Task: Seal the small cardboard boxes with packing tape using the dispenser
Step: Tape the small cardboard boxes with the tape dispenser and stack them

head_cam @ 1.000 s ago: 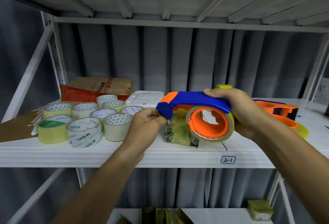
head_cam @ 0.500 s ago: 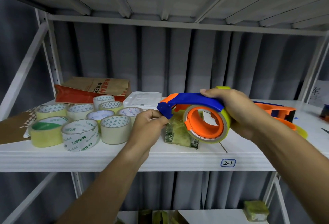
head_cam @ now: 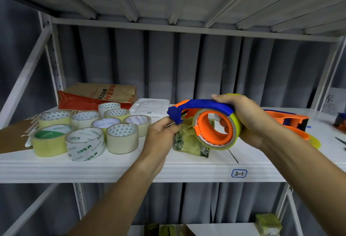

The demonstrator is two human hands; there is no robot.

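Right hand (head_cam: 245,121) gripping blue-and-orange tape dispenser (head_cam: 207,121) above shelf's front edge (head_cam: 187,170), left hand (head_cam: 161,136) pinching tape end at its nose, taped box (head_cam: 189,140) beneath, spare tape rolls (head_cam: 84,132) toward left end

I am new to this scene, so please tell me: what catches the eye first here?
First, the blue and orange plastic tape dispenser, held above the white metal shelf by the right hand. The left hand pinches at its blue front end. To the left stands a cluster of pale tape rolls.

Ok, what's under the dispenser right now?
A tape-wrapped small box lies on the shelf under the dispenser. Its right part is covered by the tape roll.
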